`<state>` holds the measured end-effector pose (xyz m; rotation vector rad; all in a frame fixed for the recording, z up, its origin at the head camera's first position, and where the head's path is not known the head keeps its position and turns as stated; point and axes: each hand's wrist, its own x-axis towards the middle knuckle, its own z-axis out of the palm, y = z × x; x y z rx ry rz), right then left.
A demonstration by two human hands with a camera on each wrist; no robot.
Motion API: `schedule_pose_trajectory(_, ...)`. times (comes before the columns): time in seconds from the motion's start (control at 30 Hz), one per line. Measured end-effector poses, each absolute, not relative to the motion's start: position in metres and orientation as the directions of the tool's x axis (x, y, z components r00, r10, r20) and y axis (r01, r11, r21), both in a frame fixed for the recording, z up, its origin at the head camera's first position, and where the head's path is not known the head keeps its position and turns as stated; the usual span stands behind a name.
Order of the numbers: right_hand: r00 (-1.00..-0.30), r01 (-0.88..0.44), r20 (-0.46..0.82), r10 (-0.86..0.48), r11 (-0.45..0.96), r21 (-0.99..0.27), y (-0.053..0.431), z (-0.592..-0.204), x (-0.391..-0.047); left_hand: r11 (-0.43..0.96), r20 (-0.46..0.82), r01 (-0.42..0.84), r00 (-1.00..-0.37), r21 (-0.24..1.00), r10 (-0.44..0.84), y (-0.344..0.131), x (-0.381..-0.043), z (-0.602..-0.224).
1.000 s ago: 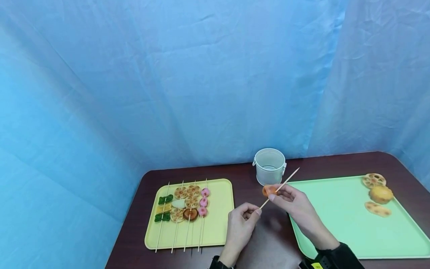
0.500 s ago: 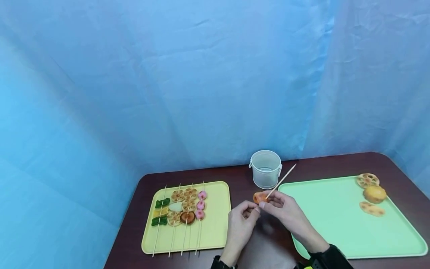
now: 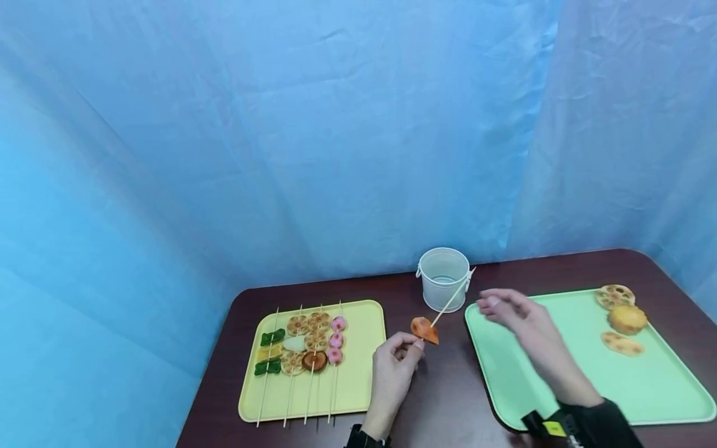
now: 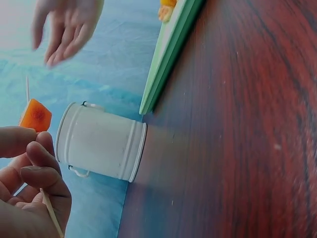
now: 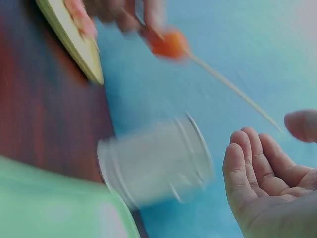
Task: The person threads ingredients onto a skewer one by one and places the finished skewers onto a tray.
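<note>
My left hand [image 3: 391,371] pinches a wooden skewer [image 3: 446,307] just below an orange, wedge-like food chunk [image 3: 424,330] threaded on it. The skewer's bare pointed end sticks out up and to the right; in the left wrist view its lower end [image 4: 51,213] passes through the curled fingers. My right hand [image 3: 532,336] hovers over the left part of the green tray [image 3: 538,386], apart from the skewer. In the right wrist view its fingers [image 5: 262,166] are loosely extended and hold nothing. A lotus root slice [image 3: 615,296], a round yellow piece [image 3: 627,319] and a pale holed slice [image 3: 623,343] lie at the tray's right.
To the left, a yellow tray [image 3: 361,379] bears several loaded skewers with green, yellow, white, brown and pink pieces. A white bucket [image 3: 432,287] with side handles stands at the back of the dark table [image 3: 437,398]. A blue curtain [image 3: 336,155] hangs behind.
My right hand has let go of the orange chunk and moved right, over the green tray. The chunk has slid down the skewer towards my left hand, which still holds it.
</note>
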<state>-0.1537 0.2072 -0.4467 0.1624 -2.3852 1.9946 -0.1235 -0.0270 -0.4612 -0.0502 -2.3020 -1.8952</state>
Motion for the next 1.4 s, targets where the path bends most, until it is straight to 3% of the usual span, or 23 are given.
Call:
schedule_pose_trajectory(0.1, -0.994, -0.110, 0.107, -0.031, 0.128, -0.986, 0.246, -0.441, -0.155, 0.199, 0.138, 0.120, -0.987, 0.973, -0.080, -0.029, -0.129, -0.479)
schedule_pose_trajectory(0.17, -0.995, -0.096, 0.097, -0.004, 0.189, -0.977, 0.272, -0.439, -0.154, 0.197, 0.133, 0.116, -0.988, 0.974, -0.078, -0.031, -0.133, -0.490)
schedule_pose_trajectory(0.23, -0.997, -0.044, 0.061, 0.045, 0.312, -0.949, 0.298, -0.438, -0.152, 0.195, 0.129, 0.113, -0.989, 0.974, -0.072, -0.034, -0.135, -0.493)
schedule_pose_trajectory(0.37, -0.988, 0.092, 0.012, 0.152, 0.659, -0.747, 0.336, -0.443, -0.150, 0.209, 0.121, 0.105, -0.991, 0.972, -0.065, -0.038, -0.136, -0.493)
schedule_pose_trajectory(0.53, -0.988, 0.135, -0.011, 0.154, 0.829, -0.543, 0.368, -0.456, -0.145, 0.209, 0.103, 0.087, -0.992, 0.974, -0.069, -0.042, -0.137, -0.495)
schedule_pose_trajectory(0.97, -0.961, 0.188, -0.257, 0.106, 0.928, -0.321, 0.390, -0.481, -0.149, 0.207, 0.070, 0.046, -0.991, 0.977, -0.111, -0.041, -0.135, -0.483)
schedule_pose_trajectory(1.4, -0.977, 0.141, -0.188, 0.102, 0.969, -0.203, 0.383, -0.492, -0.145, 0.175, 0.108, 0.090, -0.989, 0.980, -0.096, -0.041, -0.126, -0.458)
